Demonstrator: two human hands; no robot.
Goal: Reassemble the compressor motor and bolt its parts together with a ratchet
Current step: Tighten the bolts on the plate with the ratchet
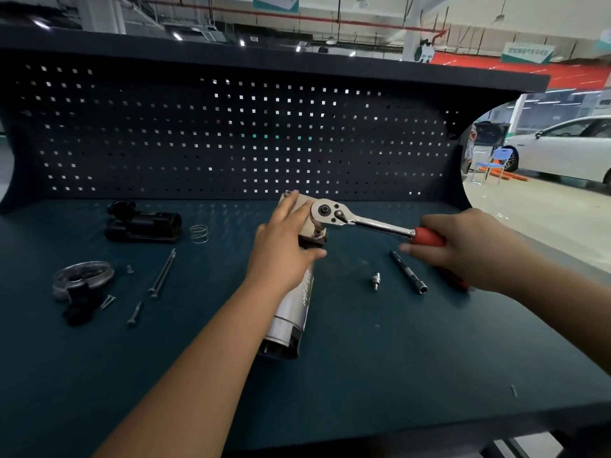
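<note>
The silver compressor motor [291,312] lies lengthwise on the dark green bench, its far end topped by a metal block. My left hand [284,246] presses down on that far end and grips it. My right hand [463,249] is closed around the red handle of the chrome ratchet [360,221]. The ratchet head sits over the block's right side, with its socket pointing down onto the motor. A black compressor part [142,223] rests at the back left, with a wire spring [199,233] beside it.
Long bolts [162,272] and small screws lie left of the motor. A round metal cover [82,276] with black pieces sits at far left. A socket bit [376,280] and an extension bar [408,272] lie right of the motor. A pegboard [231,137] backs the bench.
</note>
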